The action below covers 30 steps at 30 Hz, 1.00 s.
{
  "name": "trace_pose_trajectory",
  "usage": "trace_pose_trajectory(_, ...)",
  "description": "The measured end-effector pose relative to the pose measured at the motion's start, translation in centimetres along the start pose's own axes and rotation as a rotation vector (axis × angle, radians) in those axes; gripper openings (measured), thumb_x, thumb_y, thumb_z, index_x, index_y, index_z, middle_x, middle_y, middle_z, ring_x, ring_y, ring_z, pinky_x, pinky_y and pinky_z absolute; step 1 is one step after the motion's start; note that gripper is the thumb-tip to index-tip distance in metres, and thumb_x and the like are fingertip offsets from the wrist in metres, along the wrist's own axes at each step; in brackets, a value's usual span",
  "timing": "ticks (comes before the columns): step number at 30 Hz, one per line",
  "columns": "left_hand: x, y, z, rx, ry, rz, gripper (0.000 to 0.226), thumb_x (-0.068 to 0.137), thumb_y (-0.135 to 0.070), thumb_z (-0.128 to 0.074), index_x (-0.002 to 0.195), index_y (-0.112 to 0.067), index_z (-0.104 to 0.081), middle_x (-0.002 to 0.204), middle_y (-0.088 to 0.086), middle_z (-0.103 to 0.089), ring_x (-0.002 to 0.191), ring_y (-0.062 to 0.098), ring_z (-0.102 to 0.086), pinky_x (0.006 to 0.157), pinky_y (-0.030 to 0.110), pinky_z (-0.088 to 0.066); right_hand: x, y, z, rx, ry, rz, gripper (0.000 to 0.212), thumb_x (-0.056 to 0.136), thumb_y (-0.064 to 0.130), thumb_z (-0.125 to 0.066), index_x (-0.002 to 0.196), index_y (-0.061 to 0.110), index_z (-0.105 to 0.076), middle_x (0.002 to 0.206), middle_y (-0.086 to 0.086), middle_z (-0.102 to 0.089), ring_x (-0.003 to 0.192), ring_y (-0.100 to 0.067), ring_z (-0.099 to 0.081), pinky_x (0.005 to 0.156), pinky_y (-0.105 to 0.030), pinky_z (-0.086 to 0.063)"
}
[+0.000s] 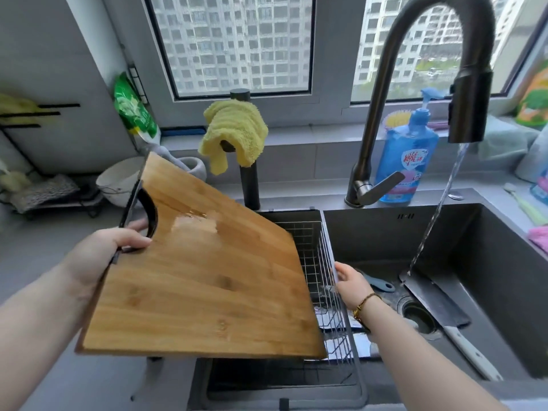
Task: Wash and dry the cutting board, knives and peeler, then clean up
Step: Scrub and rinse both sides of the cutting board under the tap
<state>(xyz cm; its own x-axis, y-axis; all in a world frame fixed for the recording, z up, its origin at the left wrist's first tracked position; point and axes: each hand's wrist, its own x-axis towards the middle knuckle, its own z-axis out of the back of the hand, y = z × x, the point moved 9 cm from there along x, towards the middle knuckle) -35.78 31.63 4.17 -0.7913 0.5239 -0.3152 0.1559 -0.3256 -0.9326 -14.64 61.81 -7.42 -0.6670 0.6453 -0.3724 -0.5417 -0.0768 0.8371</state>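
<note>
A left hand is gripping a wet cutting board by its handle hole, tilting it above a wire basket. A right hand is touching the basket rim, grasp unclear. Beyond it, a peeler and knife are lying in the sink. Being wet and held one-handed, the board risks slipping.

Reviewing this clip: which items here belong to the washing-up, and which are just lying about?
Job: cutting board in left hand, cleaver, blue peeler, running faucet, detergent bottle.
Lying about: green packet, white bowl, pink cloth.
</note>
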Motion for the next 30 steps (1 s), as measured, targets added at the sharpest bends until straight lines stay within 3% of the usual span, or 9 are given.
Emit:
trace_pose_trajectory(3, -1.0, -0.5, -3.7, -0.011, 0.112, 0.059, 0.048, 0.091, 0.005, -0.033, 0.133, -0.014, -0.046, 0.107, 0.029, -0.061, 0.074, 0.026, -0.062, 0.048, 0.022, -0.048, 0.1, -0.1, 0.1, -0.002, 0.007, 0.012, 0.052, 0.092, -0.006, -0.035, 0.141, 0.009, -0.031, 0.139, -0.01, -0.044, 0.115, -0.021, -0.05, 0.074, -0.021, -0.045)
trace_pose_trajectory(5, -0.8, -1.2, -4.7, -0.11, 0.055, 0.129, 0.051, 0.088, -0.001, -0.037, 0.137, -0.014, -0.043, 0.126, 0.03, -0.051, 0.08, 0.033, -0.054, 0.051, 0.025, -0.051, 0.1, -0.3, 0.0, -0.013, 0.009, 0.009, 0.053, 0.092, -0.007, -0.034, 0.142, 0.01, -0.029, 0.141, -0.009, -0.041, 0.118, -0.021, -0.049, 0.07, -0.014, -0.042)
trace_pose_trajectory(8, 0.2, -1.8, -5.3, -0.158, 0.07, 0.142, 0.065, 0.068, -0.012, -0.055, 0.133, -0.014, -0.047, 0.112, 0.025, -0.058, 0.062, 0.026, -0.063, 0.053, 0.028, -0.052, 0.6, -0.6, 0.0, -0.017, 0.005, 0.009, 0.054, 0.092, -0.01, -0.032, 0.142, 0.009, -0.029, 0.142, -0.009, -0.04, 0.127, -0.021, -0.043, 0.086, -0.019, -0.04)
trace_pose_trajectory(10, 1.5, -1.7, -5.2, -0.129, 0.053, 0.145, 0.059, 0.076, -0.009, -0.051, 0.135, -0.013, -0.044, 0.102, 0.022, -0.058, 0.05, 0.018, -0.063, 0.047, 0.022, -0.051, 0.9, -0.7, 0.0, -0.022, -0.002, 0.013, 0.053, 0.092, -0.01, -0.032, 0.142, 0.008, -0.03, 0.142, -0.009, -0.041, 0.127, -0.021, -0.043, 0.092, -0.022, -0.039)
trace_pose_trajectory(14, 2.9, -0.5, -3.7, -0.084, -0.002, 0.187, 0.048, 0.089, 0.0, -0.033, 0.134, -0.012, -0.045, 0.103, 0.022, -0.062, 0.056, 0.026, -0.062, 0.052, 0.027, -0.051, 1.0, -0.9, -0.2, -0.035, -0.024, 0.014, 0.052, 0.092, -0.007, -0.033, 0.141, 0.01, -0.031, 0.138, -0.007, -0.045, 0.102, -0.015, -0.051, 0.066, -0.013, -0.043)
trace_pose_trajectory(18, 2.7, 1.2, -2.8, -0.126, -0.002, 0.193, 0.032, 0.091, -0.005, -0.032, 0.1, -0.02, -0.058, 0.064, 0.007, -0.071, 0.055, 0.023, -0.065, 0.049, 0.026, -0.053, 0.9, -0.9, -0.2, -0.046, -0.015, 0.025, 0.05, 0.094, -0.004, -0.034, 0.141, 0.011, -0.031, 0.136, -0.006, -0.047, 0.101, -0.013, -0.05, 0.058, -0.01, -0.038)
trace_pose_trajectory(22, 3.3, 2.0, -1.7, -0.088, -0.007, 0.158, 0.029, 0.093, -0.005, -0.034, 0.094, -0.02, -0.06, 0.062, 0.0, -0.071, 0.054, 0.016, -0.067, 0.046, 0.02, -0.052, 0.9, -0.7, -0.1, -0.089, -0.022, 0.028, 0.051, 0.093, -0.006, -0.033, 0.141, 0.012, -0.031, 0.136, -0.006, -0.048, 0.089, -0.014, -0.054, 0.049, -0.007, -0.039)
trace_pose_trajectory(27, 3.7, 2.9, 0.8, 0.156, -0.206, 0.095, 0.028, 0.091, -0.006, -0.051, 0.118, -0.008, -0.058, 0.073, 0.003, -0.067, 0.061, 0.017, -0.06, 0.053, 0.026, -0.047, 0.6, -0.5, 0.0, -0.101, -0.026, 0.037, 0.051, 0.093, -0.005, -0.034, 0.141, 0.011, -0.031, 0.138, -0.006, -0.046, 0.096, -0.014, -0.051, 0.07, -0.016, -0.044)
trace_pose_trajectory(30, 3.5, 2.9, 1.0, 0.312, -0.286, 0.062, 0.022, 0.093, -0.016, -0.051, 0.112, -0.007, -0.059, 0.082, 0.009, -0.06, 0.064, 0.014, -0.049, 0.055, 0.023, -0.034, 0.5, -0.4, 0.1, -0.092, -0.029, 0.042, 0.05, 0.093, -0.005, -0.034, 0.141, 0.01, -0.032, 0.139, -0.006, -0.045, 0.094, -0.011, -0.049, 0.069, -0.014, -0.045)
